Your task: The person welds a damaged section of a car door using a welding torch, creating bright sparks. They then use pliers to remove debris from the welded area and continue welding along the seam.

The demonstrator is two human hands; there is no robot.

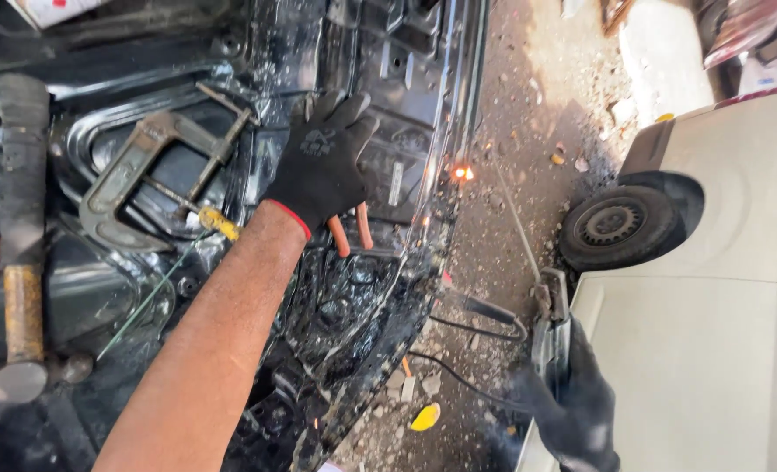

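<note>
Along the edge of the black car panel (379,288), a weld spark (463,173) glows. Right hand (581,411) grips the electrode holder (553,319); left hand (323,166) presses orange-handled pliers (351,229) down. Tacking seems underway; steady rod contact matters next.

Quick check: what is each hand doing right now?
Left hand: gloved, closed on orange-handled pliers against the black car panel.
Right hand: gloved, closed on the welding electrode holder.
</note>
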